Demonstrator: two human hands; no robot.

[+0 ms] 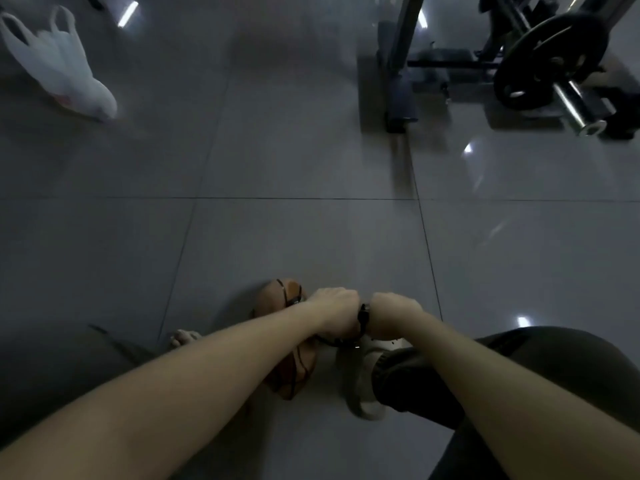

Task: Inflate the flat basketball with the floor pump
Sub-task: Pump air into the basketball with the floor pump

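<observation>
Plastic bag (65, 64) lies far L. Basketball (298, 372) sits on floor under L hand (334, 308). R hand (394, 315) is alongside, both fists curled round pump handle (363, 315). Ball prob. soft, saggy; handle stiff, best gripped at its ends.

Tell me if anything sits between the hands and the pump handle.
Nothing visible does: the left hand and right hand both grip the black pump handle; the orange-brown basketball lies on the floor below them.
</observation>
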